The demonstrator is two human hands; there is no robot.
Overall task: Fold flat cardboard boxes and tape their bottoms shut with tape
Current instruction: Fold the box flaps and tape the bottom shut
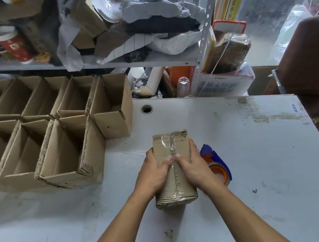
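- A worn white table (239, 151) fills the view, with a cluttered shelf (106, 62) behind it and a brown chair (308, 56) at the far right.
- Nearest the viewer, a box (176, 187) is seen standing bottom-up on the table, between the two hands.
- The left hand (153, 174) is wrapped round the box's left side, with the thumb pressed on top beside the seam; the right hand (193, 169) is curled round the right side in the same way.
- A strip of clear tape (168, 142) is seen laid along the centre seam and down over the far edge, so this bottom is judged to be closed already, with only the pressing-down in hand.
- Whether the tape also wraps over the near edge cannot be told clearly.
- Just beside the right hand, a tape dispenser (218, 166) with a blue body and orange core is left lying on the table, held by neither hand.
- Farther off on the left, two rows of finished boxes (55, 134) are stood open side up, touching one another, so a good part of the work is judged done.
- Flat boxes yet to be folded are not made out with certainty; what is left cannot be counted.
- On the shelf, bags (160, 9) and a red cup (15, 48) are piled.
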